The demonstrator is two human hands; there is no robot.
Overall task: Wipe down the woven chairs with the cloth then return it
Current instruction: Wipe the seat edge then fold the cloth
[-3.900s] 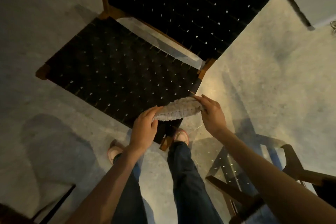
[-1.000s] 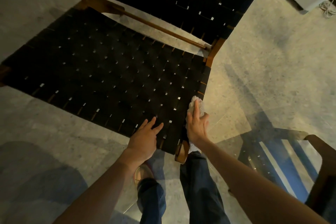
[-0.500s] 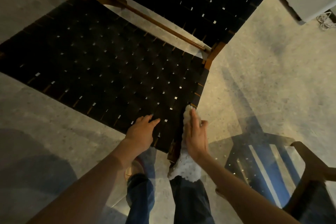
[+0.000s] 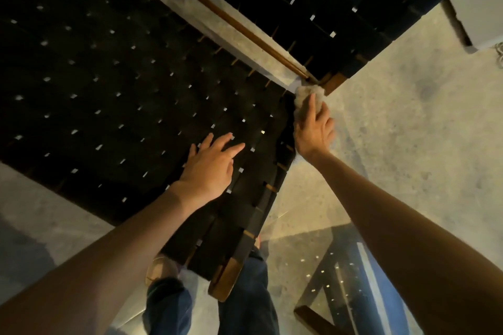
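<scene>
The left hand (image 4: 209,168) lies flat on the black woven seat (image 4: 109,84), near its front right corner, with 4 fingers straight and spread. The right hand (image 4: 314,130) presses the pale bunched cloth (image 4: 304,92) against the seat's right edge at its rear corner. Its fingers lie extended over the cloth, and the blurred thumb seems not to grip. The woven backrest (image 4: 326,8) rises just behind the seat.

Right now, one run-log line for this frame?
phase: wiping | left hand: flat on woven seat | right hand: presses cloth at its back corner
</scene>
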